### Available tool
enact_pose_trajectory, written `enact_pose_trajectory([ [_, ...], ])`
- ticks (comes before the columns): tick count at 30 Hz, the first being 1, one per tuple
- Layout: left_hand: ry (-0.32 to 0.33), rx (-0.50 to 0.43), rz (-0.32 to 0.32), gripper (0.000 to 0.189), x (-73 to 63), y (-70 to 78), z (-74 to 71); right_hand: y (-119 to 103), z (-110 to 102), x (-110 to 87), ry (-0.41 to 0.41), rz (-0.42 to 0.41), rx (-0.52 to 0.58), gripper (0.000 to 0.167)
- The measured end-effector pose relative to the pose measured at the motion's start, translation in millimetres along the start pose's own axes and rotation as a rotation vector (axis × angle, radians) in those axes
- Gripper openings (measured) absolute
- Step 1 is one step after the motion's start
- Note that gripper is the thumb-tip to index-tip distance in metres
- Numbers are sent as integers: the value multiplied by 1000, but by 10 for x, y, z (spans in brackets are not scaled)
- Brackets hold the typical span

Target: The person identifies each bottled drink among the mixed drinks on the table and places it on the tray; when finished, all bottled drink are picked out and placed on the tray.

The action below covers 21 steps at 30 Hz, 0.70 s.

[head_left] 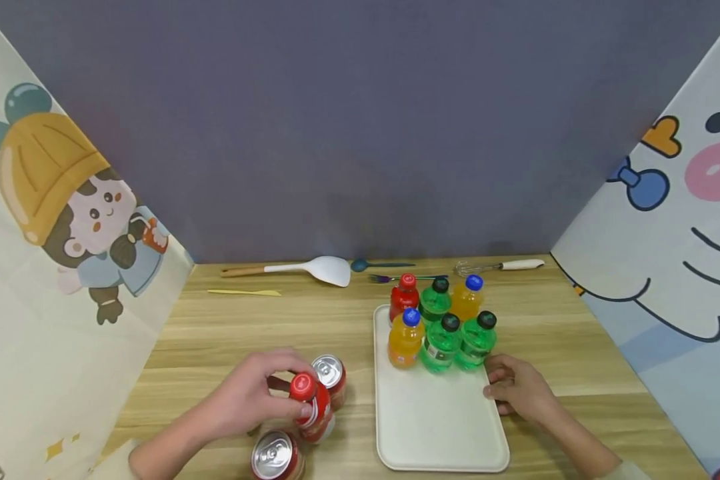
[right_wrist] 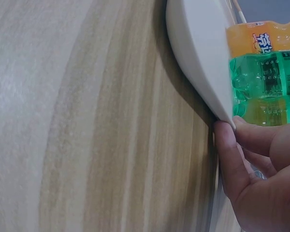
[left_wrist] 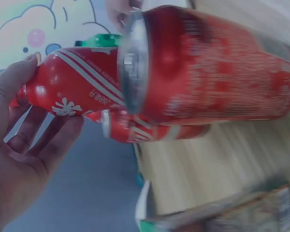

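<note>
In the head view my left hand (head_left: 246, 397) grips a red-capped soda bottle (head_left: 317, 408) with a red label near its top, thumb on the near side. One red soda can (head_left: 330, 375) stands just beyond this bottle, another can (head_left: 274, 456) on the near side. The left wrist view shows the bottle (left_wrist: 79, 82) between thumb and fingers, partly covered by a can (left_wrist: 208, 67). My right hand (head_left: 521, 388) pinches the right rim of a white tray (head_left: 438, 427). At the tray's far end stand a red bottle (head_left: 403, 301), orange soda bottles (head_left: 405, 343) and green bottles (head_left: 441, 347).
Along the back lie a white spatula (head_left: 327, 270), a dark spoon (head_left: 360, 265), a fork (head_left: 384, 279) and a whisk (head_left: 504, 266). A yellow knife (head_left: 246, 292) lies left of them. Printed panels flank the wooden table (head_left: 228, 327); a grey wall (head_left: 360, 133) closes the back.
</note>
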<state>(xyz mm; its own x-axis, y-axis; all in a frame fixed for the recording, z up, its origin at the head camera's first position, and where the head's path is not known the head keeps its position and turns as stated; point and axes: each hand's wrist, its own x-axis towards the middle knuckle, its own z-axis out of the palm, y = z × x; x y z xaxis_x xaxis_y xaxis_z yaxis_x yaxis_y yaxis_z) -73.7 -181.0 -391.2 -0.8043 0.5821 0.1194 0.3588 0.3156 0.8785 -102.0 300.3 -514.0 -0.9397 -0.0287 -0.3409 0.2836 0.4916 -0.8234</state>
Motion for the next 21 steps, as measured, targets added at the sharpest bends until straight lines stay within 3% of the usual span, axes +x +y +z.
enact_pose_trajectory([
  [6, -51, -28, 16, 27, 192, 178, -22, -1, 12, -10, 10, 7, -4, 58],
  [10, -87, -42, -20, 28, 367, 282, 7, -2, 17, -12, -1, -3, 3, 59],
  [21, -216, -80, -34, 30, 955, 404, 284, 5, 17, -2, 15, 0, -21, 57],
])
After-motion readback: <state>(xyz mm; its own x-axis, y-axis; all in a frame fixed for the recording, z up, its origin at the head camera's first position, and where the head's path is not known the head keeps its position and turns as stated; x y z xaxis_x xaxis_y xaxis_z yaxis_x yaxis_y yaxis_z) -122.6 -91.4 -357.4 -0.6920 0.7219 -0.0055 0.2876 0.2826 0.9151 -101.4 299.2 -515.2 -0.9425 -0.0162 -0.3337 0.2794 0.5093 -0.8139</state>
